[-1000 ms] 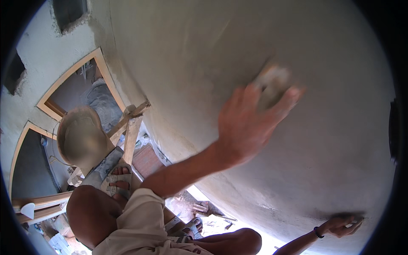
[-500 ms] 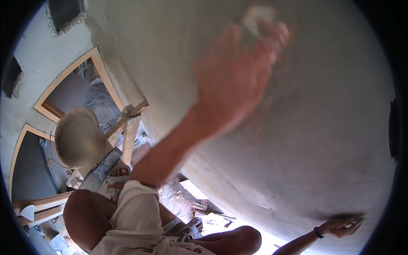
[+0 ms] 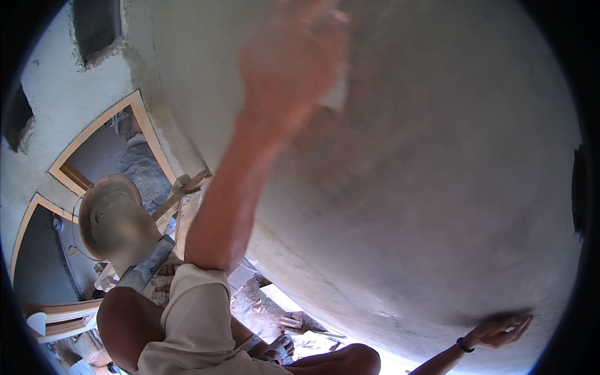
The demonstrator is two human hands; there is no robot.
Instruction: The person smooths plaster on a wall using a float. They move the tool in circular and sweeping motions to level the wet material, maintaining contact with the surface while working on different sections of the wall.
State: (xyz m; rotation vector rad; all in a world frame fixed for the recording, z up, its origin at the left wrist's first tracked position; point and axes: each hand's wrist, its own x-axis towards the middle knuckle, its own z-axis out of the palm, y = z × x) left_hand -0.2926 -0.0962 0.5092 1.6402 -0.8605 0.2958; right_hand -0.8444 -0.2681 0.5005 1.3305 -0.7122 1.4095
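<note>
My left hand, smeared by motion, is high on the grey plastered wall, closed on a pale block-like tool, mostly hidden behind it and too blurred to make out fully. My right hand, with a dark bracelet at the wrist, rests against the wall low at the right, fingers apart and slightly bent. A round pan with grey wet mix stands left of my arm, beside a grey-smeared board near my sandalled foot.
Wooden supports meet near the wall. At the left are two wood-framed openings and rough dark recesses in a pale wall. My bent knees are below, with rubble lower down beyond them.
My left hand has swept up and leftward across the wall with the tool, its forearm now more upright. My right hand stays against the wall.
</note>
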